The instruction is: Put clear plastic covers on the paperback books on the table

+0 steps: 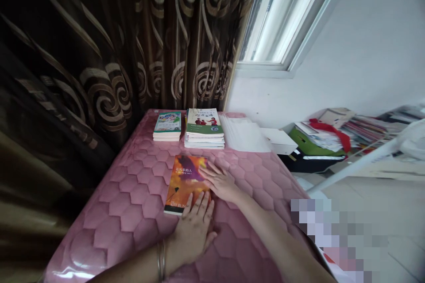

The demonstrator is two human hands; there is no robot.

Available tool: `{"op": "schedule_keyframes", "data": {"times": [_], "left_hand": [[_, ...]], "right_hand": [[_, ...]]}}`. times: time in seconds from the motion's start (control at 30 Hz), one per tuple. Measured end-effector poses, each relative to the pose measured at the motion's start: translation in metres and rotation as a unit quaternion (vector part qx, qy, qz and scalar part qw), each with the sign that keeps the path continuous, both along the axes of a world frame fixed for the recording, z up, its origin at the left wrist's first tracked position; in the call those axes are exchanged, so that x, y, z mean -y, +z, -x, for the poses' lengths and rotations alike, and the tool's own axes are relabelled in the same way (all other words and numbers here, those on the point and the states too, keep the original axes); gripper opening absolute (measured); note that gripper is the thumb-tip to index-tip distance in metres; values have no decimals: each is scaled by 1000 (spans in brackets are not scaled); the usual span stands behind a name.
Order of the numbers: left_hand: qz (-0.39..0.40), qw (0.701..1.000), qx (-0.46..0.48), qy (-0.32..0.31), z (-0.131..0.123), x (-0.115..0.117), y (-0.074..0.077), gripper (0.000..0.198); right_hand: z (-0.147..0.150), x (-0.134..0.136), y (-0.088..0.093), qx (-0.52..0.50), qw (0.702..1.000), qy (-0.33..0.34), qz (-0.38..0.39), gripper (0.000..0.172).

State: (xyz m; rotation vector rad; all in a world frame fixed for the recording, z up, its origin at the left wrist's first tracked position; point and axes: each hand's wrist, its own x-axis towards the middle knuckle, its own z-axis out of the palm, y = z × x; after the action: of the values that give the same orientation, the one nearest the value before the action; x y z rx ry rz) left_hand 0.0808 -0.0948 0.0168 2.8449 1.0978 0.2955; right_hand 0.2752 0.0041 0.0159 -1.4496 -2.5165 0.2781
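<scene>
An orange and purple paperback book point(186, 181), closed and with its cover up, lies on the pink quilted surface point(133, 194). My left hand point(197, 225), with bangles on its wrist, rests flat with fingers spread over the book's lower right corner. Across the book's right edge lie the outstretched fingers of my right hand point(221, 181). Neither hand is wrapped round anything. Beyond the book sit a short stack of small books point(168, 126) and, beside it, a taller stack of larger books point(205, 128).
Clear plastic sleeves point(245, 135) lie right of the stacks, beside a white box point(279, 140). Papers and a green bag point(307, 141) are piled by the wall. A dark patterned curtain point(159, 44) hangs at the left and back, and a window point(279, 17) is above right.
</scene>
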Motion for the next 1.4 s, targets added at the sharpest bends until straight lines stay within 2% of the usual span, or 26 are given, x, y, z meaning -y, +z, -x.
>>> {"op": "schedule_keyframes", "data": {"times": [0.2, 0.33, 0.4, 0.47, 0.53, 0.6, 0.67, 0.8, 0.87, 0.93, 1.0, 1.07, 1.1, 1.17, 1.23, 1.33, 1.4], "left_hand": [[11, 1000, 9, -4, 2, 3, -7, 77], [23, 999, 18, -27, 7, 11, -7, 80], [30, 999, 19, -35, 12, 13, -6, 79], [36, 999, 19, -25, 18, 15, -5, 78], [48, 999, 19, -9, 24, 16, -4, 78], [63, 998, 19, -2, 29, 18, -3, 80], [68, 997, 19, -6, 30, 19, -1, 82], [47, 999, 21, -17, 30, 20, 4, 83], [43, 999, 23, 8, 34, 20, 1, 81], [33, 996, 27, 81, 43, 21, -6, 79], [16, 987, 28, 158, 54, 22, -16, 78], [2, 982, 23, 189, 64, 24, -26, 79], [-3, 982, 20, 189, 67, 25, -29, 81], [-10, 984, 17, 179, 70, 27, -31, 84], [-11, 985, 19, 172, 69, 30, -27, 84], [7, 986, 35, 164, 68, 32, -15, 77], [35, 982, 64, 175, 70, 28, -3, 63]], "right_hand": [[-5, -46, -1, 6, 995, -100, 24, 49], [5, -47, 11, 25, 994, -107, 12, 48], [17, -35, 20, 28, 998, -55, -4, 48], [32, -18, 27, 14, 999, 51, -6, 49], [45, -3, 28, -4, 987, 160, 16, 52], [52, 1, 26, -6, 975, 219, 35, 52], [51, -8, 24, 10, 976, 214, 41, 51], [46, -40, 26, 55, 992, 108, 31, 50], [53, -42, 29, 57, 994, 92, 29, 52], [67, -32, 32, 41, 988, 141, 39, 53], [82, -17, 31, 23, 972, 229, 52, 54], [92, -11, 29, 15, 958, 283, 52, 54], [95, -15, 27, 17, 957, 286, 47, 53], [97, -33, 23, 30, 969, 244, 37, 51], [96, -59, 20, 44, 985, 162, 35, 50], [92, -89, 20, 29, 997, 58, 47, 47], [85, -94, 22, -31, 999, 2, 35, 44]]}}
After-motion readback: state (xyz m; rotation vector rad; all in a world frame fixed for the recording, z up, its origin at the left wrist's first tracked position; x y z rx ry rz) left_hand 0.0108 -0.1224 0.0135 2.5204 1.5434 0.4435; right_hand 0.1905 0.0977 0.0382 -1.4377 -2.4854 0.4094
